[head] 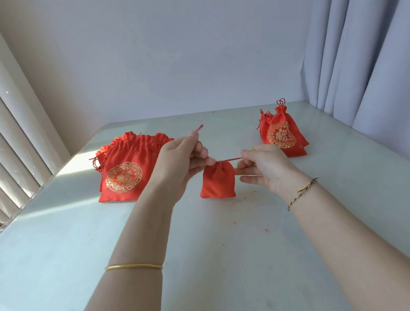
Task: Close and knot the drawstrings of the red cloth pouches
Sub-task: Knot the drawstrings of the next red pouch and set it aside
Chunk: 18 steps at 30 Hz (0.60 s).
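A small red cloth pouch (217, 180) hangs between my hands just above the table, its mouth gathered tight and its plain back facing me. My left hand (182, 160) pinches the left drawstring, whose knotted end (199, 128) sticks up past my fingers. My right hand (266, 167) pinches the right drawstring (232, 159), which is stretched taut from the pouch's neck.
A stack of open red pouches with gold emblems (124, 171) lies at the left of the white table (71, 251). Closed, tied pouches (282, 132) stand at the back right. A curtain (362, 44) hangs at right, blinds (6, 136) at left. Red lint flecks dot the table.
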Tool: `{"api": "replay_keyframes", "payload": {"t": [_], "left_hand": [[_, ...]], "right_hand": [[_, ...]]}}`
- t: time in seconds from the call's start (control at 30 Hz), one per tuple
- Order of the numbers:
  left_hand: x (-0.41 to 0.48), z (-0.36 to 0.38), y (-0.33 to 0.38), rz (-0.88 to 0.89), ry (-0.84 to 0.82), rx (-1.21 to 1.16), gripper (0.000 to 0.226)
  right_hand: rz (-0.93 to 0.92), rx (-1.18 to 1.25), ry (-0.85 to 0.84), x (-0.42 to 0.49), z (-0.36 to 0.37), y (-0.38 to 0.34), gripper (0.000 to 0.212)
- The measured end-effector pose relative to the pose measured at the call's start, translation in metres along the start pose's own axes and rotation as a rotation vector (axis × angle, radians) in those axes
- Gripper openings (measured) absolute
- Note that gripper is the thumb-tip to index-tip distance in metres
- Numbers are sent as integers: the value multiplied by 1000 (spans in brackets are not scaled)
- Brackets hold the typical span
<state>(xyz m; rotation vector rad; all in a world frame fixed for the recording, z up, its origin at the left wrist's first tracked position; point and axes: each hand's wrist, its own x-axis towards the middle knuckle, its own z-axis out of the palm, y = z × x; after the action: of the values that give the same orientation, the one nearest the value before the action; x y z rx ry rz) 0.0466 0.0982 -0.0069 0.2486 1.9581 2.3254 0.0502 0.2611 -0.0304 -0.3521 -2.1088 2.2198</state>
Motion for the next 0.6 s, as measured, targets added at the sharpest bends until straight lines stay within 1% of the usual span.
{"api": "replay_keyframes", "payload": {"t": [0.07, 0.13, 0.23, 0.3, 0.37, 0.47, 0.5, 0.57, 0.6], "left_hand": [[0, 0, 0, -32, -3, 111, 31], [-1, -2, 2, -41, -28, 240, 21], [-4, 1, 6, -16, -108, 445, 9], [-6, 7, 8, 22, -139, 539, 8], [-8, 11, 9, 65, -127, 560, 11], [-7, 9, 8, 46, -116, 477, 15], [-6, 8, 7, 32, -119, 450, 16], [-5, 6, 6, 19, -122, 421, 17], [-5, 6, 5, 17, -121, 410, 17]], "right_hand": [[-68, -75, 30, -2, 2, -4, 26], [-153, -111, 34, -4, 3, -12, 24], [-255, -120, -24, -9, 5, -25, 27], [-286, -106, -82, -14, 9, -29, 27], [-261, -39, -130, -16, 12, -30, 28], [-88, 107, -197, -15, 11, -30, 45], [-33, 128, -225, -15, 10, -30, 47], [23, 123, -272, -16, 10, -28, 37], [14, 98, -279, -16, 11, -27, 30]]}}
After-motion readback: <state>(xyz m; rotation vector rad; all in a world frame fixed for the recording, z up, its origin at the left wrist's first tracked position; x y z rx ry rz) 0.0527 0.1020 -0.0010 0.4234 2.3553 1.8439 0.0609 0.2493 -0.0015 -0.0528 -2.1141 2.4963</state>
